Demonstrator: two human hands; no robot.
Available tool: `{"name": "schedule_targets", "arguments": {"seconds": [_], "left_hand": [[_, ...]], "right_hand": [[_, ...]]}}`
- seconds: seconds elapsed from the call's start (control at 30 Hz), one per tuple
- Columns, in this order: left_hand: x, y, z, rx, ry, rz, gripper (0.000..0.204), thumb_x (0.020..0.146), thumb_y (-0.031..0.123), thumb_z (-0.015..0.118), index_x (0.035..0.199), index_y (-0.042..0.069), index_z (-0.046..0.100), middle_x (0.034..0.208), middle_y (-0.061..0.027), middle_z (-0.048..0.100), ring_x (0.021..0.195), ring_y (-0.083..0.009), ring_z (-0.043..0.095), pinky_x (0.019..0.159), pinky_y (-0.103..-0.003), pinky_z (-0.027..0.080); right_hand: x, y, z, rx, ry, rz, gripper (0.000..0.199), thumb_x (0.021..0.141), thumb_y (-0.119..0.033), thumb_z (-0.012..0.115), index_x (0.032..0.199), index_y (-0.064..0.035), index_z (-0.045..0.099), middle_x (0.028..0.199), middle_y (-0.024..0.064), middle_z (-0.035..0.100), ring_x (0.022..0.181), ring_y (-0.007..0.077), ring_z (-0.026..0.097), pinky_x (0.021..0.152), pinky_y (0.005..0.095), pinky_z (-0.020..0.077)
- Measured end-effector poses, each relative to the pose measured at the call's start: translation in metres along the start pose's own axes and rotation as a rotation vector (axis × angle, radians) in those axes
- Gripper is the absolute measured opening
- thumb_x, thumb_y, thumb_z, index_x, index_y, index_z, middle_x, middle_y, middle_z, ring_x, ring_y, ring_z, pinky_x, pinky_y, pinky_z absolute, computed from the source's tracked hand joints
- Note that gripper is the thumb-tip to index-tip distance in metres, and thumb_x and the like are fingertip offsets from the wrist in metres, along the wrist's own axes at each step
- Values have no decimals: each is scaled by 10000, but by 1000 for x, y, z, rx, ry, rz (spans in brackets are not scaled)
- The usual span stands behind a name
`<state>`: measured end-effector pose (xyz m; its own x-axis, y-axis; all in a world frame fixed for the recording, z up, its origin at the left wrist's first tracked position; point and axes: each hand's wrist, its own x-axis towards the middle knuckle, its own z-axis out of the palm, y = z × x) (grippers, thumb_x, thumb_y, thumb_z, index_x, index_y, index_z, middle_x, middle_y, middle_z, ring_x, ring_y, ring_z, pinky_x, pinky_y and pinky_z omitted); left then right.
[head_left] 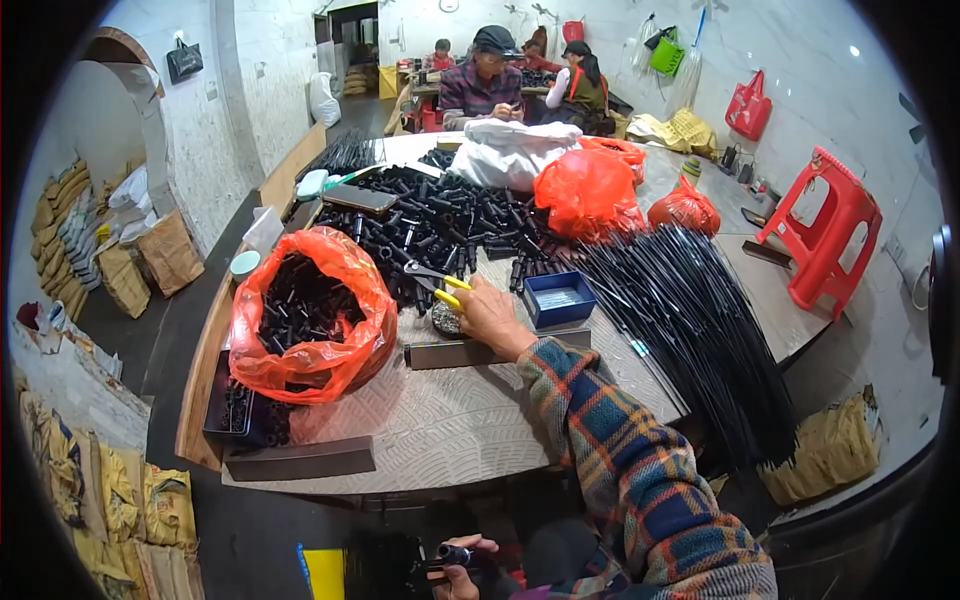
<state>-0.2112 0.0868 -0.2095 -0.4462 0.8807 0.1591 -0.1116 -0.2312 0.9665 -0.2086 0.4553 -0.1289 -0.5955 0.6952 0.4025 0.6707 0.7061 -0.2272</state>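
My right hand [490,315] reaches out over the table [450,430] in a plaid sleeve, closed on the yellow handles of a pair of pliers [440,285]. The pliers' jaws point toward a heap of short black tubes [440,220]. A small round dish [446,320] lies just under that hand. Low down near my lap, my left hand [455,575] holds a short black tube piece [450,552] with a shiny end. Left of the pliers stands an open orange bag [310,310] full of black tubes.
A small blue box [560,298] and a metal bar [450,352] lie by my right hand. Long black rods [690,320] fan over the table's right side. Orange bags [585,190], a white bag [510,150], a red stool [825,240]. Other people [485,85] work at the back.
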Motion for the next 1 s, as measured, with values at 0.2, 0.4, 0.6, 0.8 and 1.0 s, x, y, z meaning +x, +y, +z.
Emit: {"name": "schedule_targets", "arguments": {"seconds": [0.2,0.4,0.6,0.8,1.0], "left_hand": [[6,27,-1,-57,50,-16,620,913,502,276,1089,-48,502,851,-136,600,727,-196,581,662,-321,474],[2,29,5,134,-55,63,572,934,453,282,1031,-45,546,877,-108,588,718,-172,532,659,-291,432],[-23,26,9,97,-112,26,431,957,321,323,983,-41,557,941,-93,586,822,-178,534,726,-306,420],[-28,24,15,229,-132,75,421,960,309,322,1014,-42,547,950,-97,590,861,-201,552,750,-321,432],[-34,25,16,219,-79,11,467,953,362,312,1022,-41,538,971,-109,581,870,-204,549,744,-323,433]], "right_hand": [[-57,-29,-44,626,-16,-138,107,782,-113,566,872,-55,563,789,129,545,752,277,558,639,378,426],[-234,-91,-91,1412,-271,-92,63,790,21,540,782,-21,494,834,90,512,768,198,507,716,311,410],[-286,-97,-87,1217,-54,-259,195,789,-37,620,958,33,552,949,162,514,743,236,587,644,289,471],[-294,-97,-86,1304,47,-272,154,797,-76,629,895,18,556,909,160,535,772,247,559,659,308,455],[-297,-99,-99,1317,52,-184,156,808,-133,637,836,6,574,843,143,549,796,247,532,681,330,441]]}}
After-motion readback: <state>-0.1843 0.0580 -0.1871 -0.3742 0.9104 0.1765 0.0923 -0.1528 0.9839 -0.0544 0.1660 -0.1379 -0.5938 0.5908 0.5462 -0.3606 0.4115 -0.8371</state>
